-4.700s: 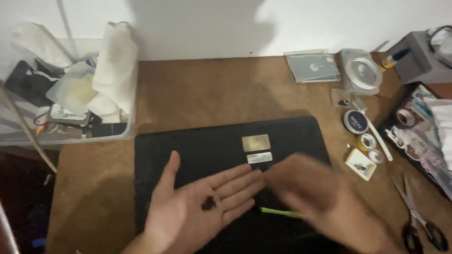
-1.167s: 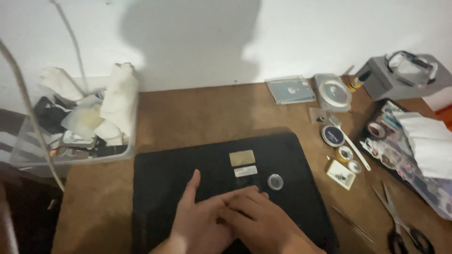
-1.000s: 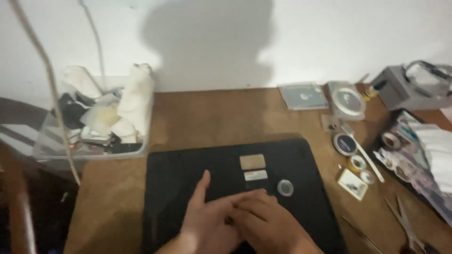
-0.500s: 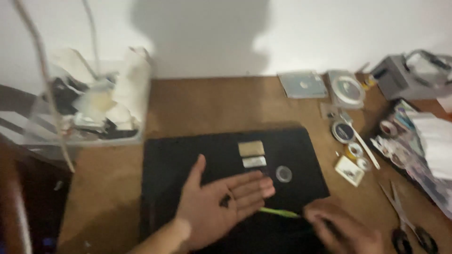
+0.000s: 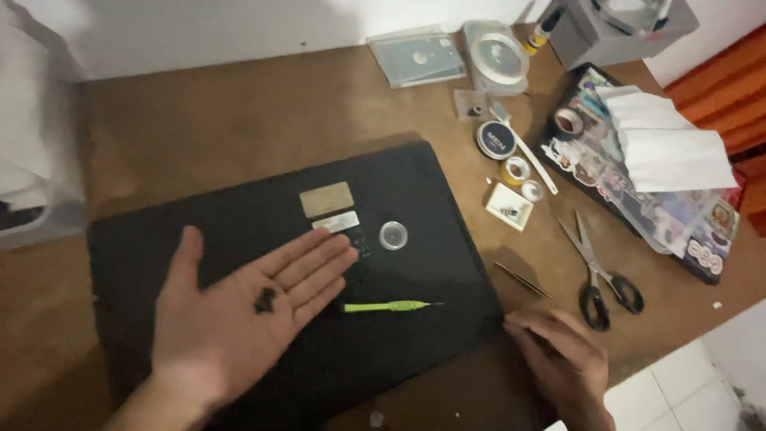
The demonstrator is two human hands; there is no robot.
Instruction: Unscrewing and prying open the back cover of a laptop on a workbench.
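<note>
My left hand (image 5: 231, 319) lies palm up and flat over a black laptop (image 5: 239, 215), fingers spread. Several tiny dark screws (image 5: 264, 300) rest in its palm. A green screwdriver (image 5: 388, 306) lies on the laptop just right of the fingertips. My right hand (image 5: 558, 359) rests palm down on the wooden table by the laptop's right front corner, holding nothing that I can see. A small round clear cap (image 5: 393, 235) and two labels (image 5: 327, 199) sit on the laptop's base.
Scissors (image 5: 598, 275) and thin tweezers (image 5: 523, 280) lie right of the laptop. A small white tray (image 5: 509, 206), round tins (image 5: 495, 140), disc cases (image 5: 419, 58), a sticker-covered board (image 5: 638, 191) with white paper (image 5: 666, 148) stand further right. A bin (image 5: 32, 160) is at the left.
My right hand has left the left palm and set the green screwdriver on the laptop, then moved to the table at the right. The left palm now lies open with the screws showing.
</note>
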